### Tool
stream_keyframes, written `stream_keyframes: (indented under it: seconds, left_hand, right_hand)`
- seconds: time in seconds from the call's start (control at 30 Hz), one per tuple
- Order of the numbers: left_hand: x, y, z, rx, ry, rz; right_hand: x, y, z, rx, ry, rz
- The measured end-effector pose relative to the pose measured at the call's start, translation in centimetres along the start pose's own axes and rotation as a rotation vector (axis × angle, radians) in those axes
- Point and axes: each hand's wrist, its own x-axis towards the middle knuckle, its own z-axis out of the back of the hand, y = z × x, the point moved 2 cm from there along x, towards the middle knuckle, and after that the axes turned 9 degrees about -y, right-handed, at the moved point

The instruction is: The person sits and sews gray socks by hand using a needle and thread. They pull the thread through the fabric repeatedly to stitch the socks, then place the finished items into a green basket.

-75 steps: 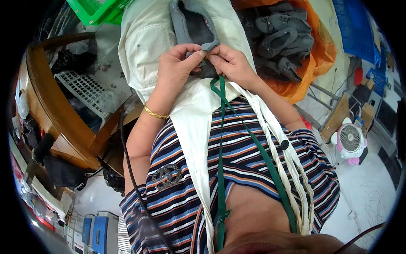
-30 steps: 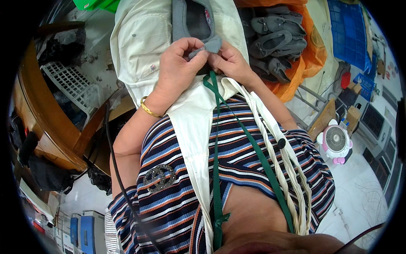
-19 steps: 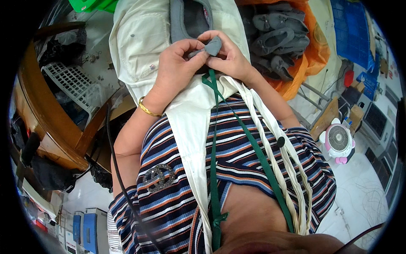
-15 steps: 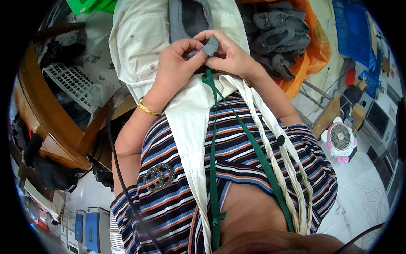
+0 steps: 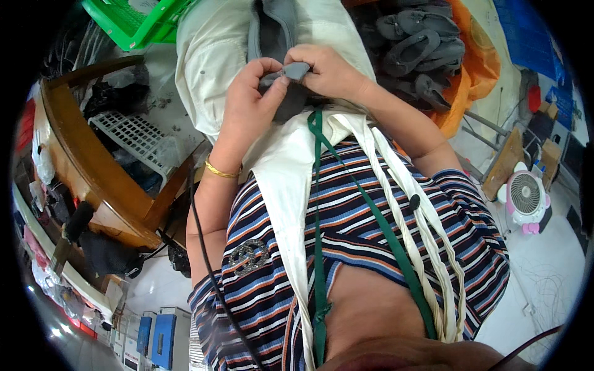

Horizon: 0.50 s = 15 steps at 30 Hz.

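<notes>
A grey slip-on shoe (image 5: 272,40) lies on the white apron (image 5: 213,59) over my lap, its opening pointing away from me. At its near end, my left hand (image 5: 250,93) has thumb and forefinger closed on a small grey fabric piece (image 5: 296,71) that looks like a bow loop. My right hand (image 5: 331,71) pinches the same piece from the other side. Those fingers hide part of the piece and where it meets the shoe. Dark grey material of the shoe shows below my hands.
On the right, an orange bag (image 5: 473,74) holds several grey shoes (image 5: 421,52). A green crate (image 5: 133,28) stands at the far left, beyond a curved wooden frame (image 5: 93,179) and a white plastic grid (image 5: 133,139). A small pink-and-white fan (image 5: 525,191) is at the right.
The surroundings have shifted rightward in view. My fingers have changed their grip, and the fabric piece now lies flatter. More of the shoe's near end shows below my hands.
</notes>
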Motion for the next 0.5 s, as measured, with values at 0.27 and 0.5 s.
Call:
stream_keyframes:
  seconds: [0.27, 0.5]
  left_hand:
    - [-0.5, 1.5, 0.6, -0.088, -0.01, 0.099]
    - [-0.6, 0.2, 0.6, 0.057, -0.007, 0.063]
  right_hand:
    - [-0.9, 0.5, 1.7, 0.492, -0.116, -0.327]
    - [0.0, 4.0, 0.7, -0.176, -0.273, 0.252]
